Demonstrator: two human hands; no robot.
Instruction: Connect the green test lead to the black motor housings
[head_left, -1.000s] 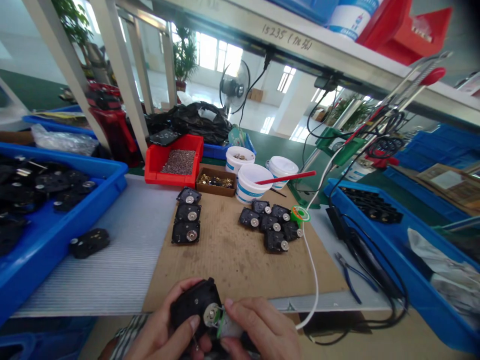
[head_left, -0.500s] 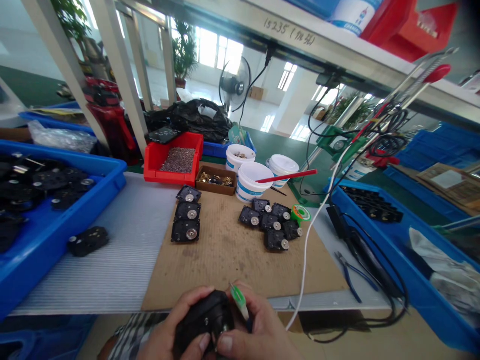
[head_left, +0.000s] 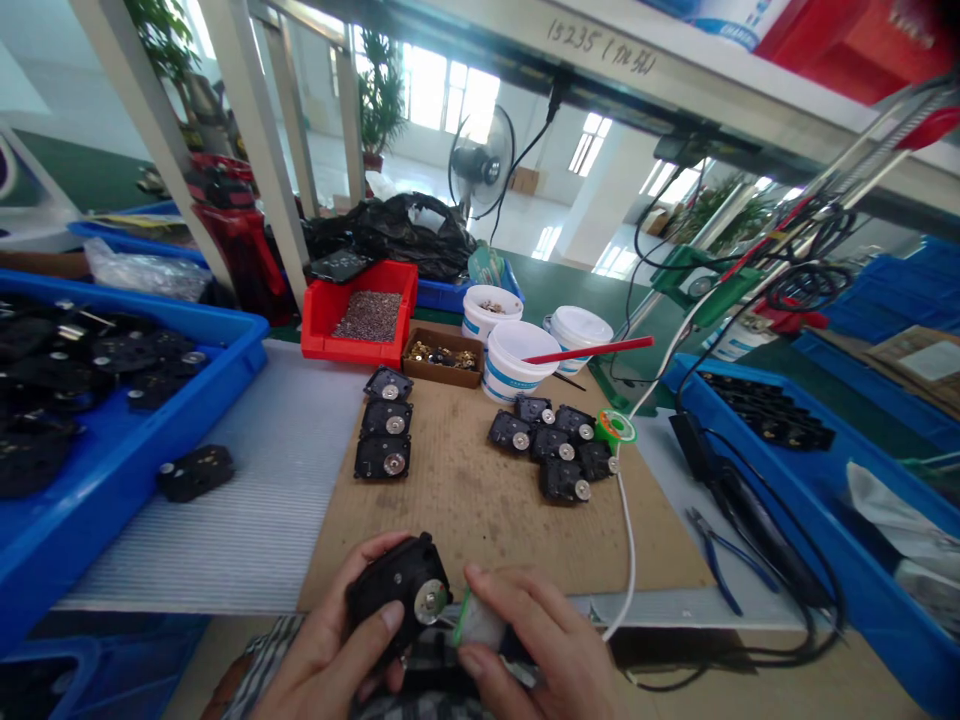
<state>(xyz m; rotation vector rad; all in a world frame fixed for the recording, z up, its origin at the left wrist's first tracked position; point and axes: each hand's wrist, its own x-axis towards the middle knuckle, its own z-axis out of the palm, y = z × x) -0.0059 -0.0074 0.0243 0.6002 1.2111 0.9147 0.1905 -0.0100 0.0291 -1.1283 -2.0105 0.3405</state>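
My left hand [head_left: 337,640] is closed around a black plastic housing [head_left: 397,585], its thumb on the near face. A round silver metal disc [head_left: 430,601] sits at the right side of that housing. In my right hand [head_left: 529,630] is a tool with a pale and green handle [head_left: 480,622], pinched between thumb and fingers. A thin metal part reaches from the tool toward the disc; whether it touches cannot be made out. Both hands are at the front edge of the cardboard sheet [head_left: 465,500].
Similar black housings stand in a left column [head_left: 382,456] and a right cluster [head_left: 551,443]. Behind are a red parts bin [head_left: 360,352] and white tubs [head_left: 517,375]. A solder reel [head_left: 616,427], white cable [head_left: 628,540] and pliers [head_left: 720,560] lie rightward. Blue trays [head_left: 150,440] flank the bench.
The housing has turned so its metal disc faces me. My right hand has moved slightly right, away from the housing, and the tool has swung from pointing up to pointing left.
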